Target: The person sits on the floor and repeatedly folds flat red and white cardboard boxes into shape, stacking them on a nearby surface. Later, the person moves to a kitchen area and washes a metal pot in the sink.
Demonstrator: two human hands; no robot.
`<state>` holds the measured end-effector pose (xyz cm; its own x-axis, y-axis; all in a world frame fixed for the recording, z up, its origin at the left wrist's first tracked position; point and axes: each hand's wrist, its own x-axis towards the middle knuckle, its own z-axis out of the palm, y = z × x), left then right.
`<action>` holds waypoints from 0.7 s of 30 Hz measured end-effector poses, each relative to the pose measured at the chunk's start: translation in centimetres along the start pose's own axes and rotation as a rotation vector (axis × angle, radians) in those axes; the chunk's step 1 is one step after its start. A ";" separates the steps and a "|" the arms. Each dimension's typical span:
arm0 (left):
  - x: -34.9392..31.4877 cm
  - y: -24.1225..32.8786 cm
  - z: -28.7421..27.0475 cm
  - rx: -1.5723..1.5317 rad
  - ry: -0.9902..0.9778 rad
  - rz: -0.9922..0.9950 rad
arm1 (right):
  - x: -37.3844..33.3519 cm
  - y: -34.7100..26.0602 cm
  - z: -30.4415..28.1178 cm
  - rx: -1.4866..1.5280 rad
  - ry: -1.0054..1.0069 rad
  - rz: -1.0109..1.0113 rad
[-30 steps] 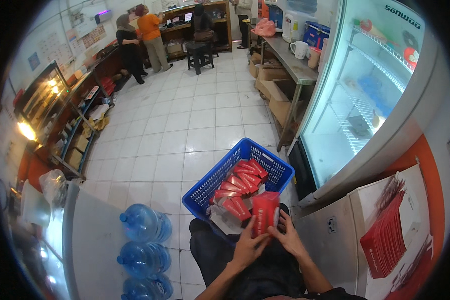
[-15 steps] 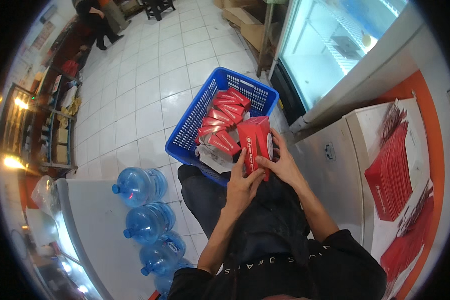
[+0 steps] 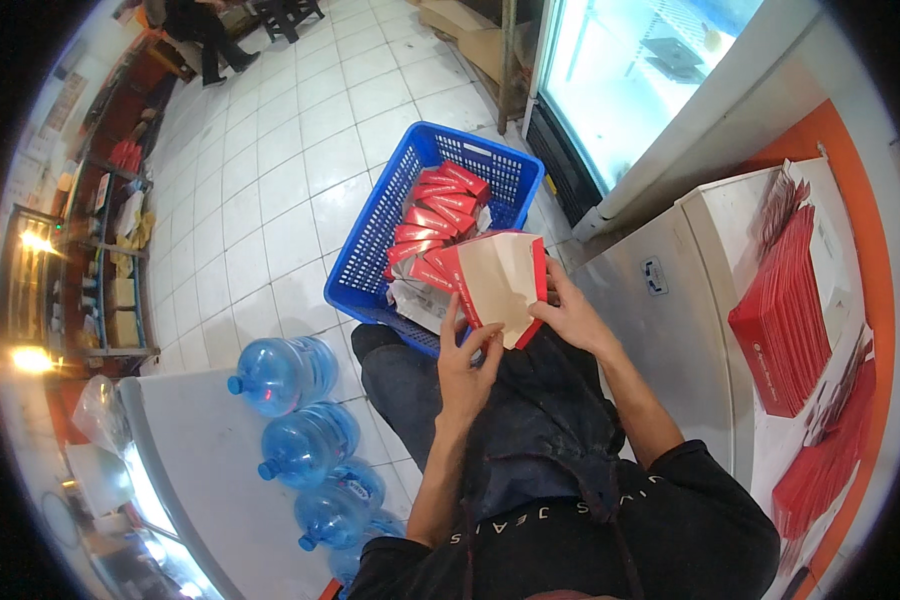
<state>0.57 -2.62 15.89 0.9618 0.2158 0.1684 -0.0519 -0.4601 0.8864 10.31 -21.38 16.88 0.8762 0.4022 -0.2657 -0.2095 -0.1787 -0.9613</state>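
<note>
looking down past a seated person's dark clothing, both hands grip one red carton. its pale, cream-coloured inside faces up, with red sides showing along the edges. the carton is held above the person's knees, in front of the near end of a blue basket.

the left hand [image 3: 467, 375] pinches the near left edge of the carton [image 3: 492, 275], fingers bent around it. the right hand [image 3: 575, 315] clasps the right edge, its thumb lying over the pale inside.

the basket [image 3: 355, 270], plastic with walls full of small holes, sits beyond the knees and holds a heap of red boxes [image 3: 440, 222]. white floor tiles [image 3: 290, 185] spread around it.

to the left is a row of large see-through blue bottles [image 3: 295, 375], beside a white chest [image 3: 195, 440]. to the right, a pale cabinet [image 3: 635, 290] carries a stack of flat red cartons [image 3: 785, 320] on its top. a lit fridge [image 3: 625, 100] is behind it. at the upper left, a standing person [image 3: 205, 38] shows in dark trousers, near a dark stool [image 3: 285, 15].
</note>
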 end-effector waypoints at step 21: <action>6.5 -4.4 -2.0 -0.346 -0.058 -0.299 | -1.1 -5.8 -7.8 -0.167 -0.032 -0.001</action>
<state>6.53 2.55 13.94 0.9610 0.2427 -0.1324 0.1530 -0.0682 0.9859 13.90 -27.79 23.35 0.8614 0.4306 -0.2693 -0.1311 -0.3239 -0.9370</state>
